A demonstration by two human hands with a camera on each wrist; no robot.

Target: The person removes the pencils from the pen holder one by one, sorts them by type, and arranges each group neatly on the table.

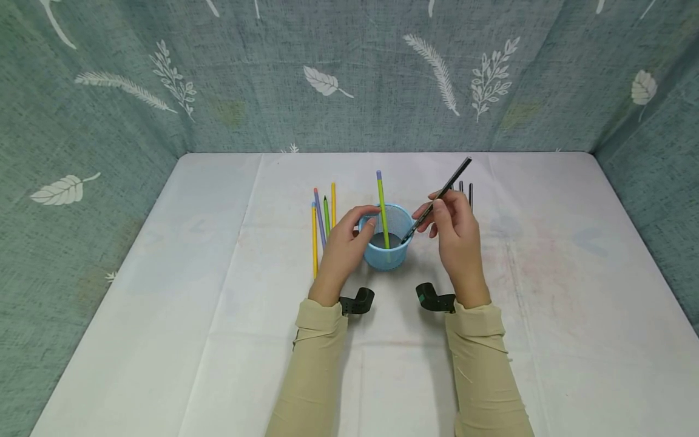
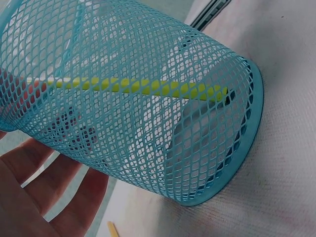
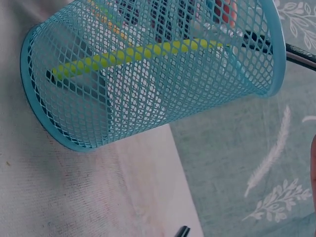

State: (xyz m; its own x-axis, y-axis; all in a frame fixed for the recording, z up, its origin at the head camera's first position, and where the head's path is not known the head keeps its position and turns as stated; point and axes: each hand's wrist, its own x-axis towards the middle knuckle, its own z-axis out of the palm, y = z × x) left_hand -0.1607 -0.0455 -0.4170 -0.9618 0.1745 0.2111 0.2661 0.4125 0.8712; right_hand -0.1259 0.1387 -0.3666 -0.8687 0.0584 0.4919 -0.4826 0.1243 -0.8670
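A light-blue mesh pencil cup (image 1: 385, 261) stands upright on the table between the hands. My left hand (image 1: 345, 246) grips its left rim, and fingers (image 2: 81, 197) show beside the mesh in the left wrist view. Inside the cup a lime-green pencil (image 1: 383, 203) leans, its dark tip low at the base. My right hand (image 1: 457, 237) pinches a black pencil (image 1: 453, 179) between thumb and fingers. That pencil slants down to the left, with its lower end at the cup's mouth on the right side. In the right wrist view part of the black pencil (image 3: 300, 57) crosses the rim.
Left of the cup lie several coloured pencils: yellow (image 1: 314, 240), purple (image 1: 319, 215), green (image 1: 326, 212) and another yellow pencil (image 1: 334, 200). More black pencils (image 1: 471, 194) lie behind the right hand, partly hidden. A leaf-patterned curtain (image 1: 355, 115) borders the white-covered table (image 1: 273, 364).
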